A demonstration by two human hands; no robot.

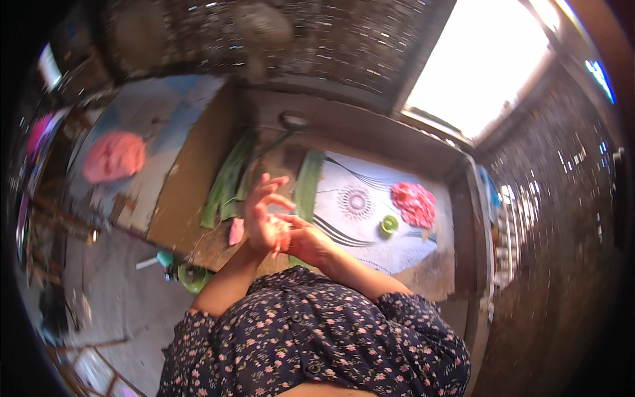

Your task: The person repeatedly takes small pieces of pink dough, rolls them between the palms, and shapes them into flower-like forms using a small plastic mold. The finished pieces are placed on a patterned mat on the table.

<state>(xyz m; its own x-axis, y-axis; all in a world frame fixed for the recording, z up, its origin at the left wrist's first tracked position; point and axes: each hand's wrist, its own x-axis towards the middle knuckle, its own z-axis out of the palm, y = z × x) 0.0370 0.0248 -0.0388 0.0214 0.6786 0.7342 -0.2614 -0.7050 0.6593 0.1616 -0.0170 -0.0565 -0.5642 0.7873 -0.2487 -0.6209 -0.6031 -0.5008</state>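
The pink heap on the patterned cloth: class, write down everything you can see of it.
The pink heap is a loose, crumpled mound of bright pink, ruffled pieces, perhaps petals or paper; the material is too blurred to tell. It lies on the white patterned cloth, toward its far right side, just beyond a small green ring-shaped thing. Neither of the hands touches it; both are off to its left.

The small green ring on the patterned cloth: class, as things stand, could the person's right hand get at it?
Probably yes. The green ring lies in the open on the cloth, just beyond the right hand, with nothing between them. That hand is pressed against the left hand around something pink.
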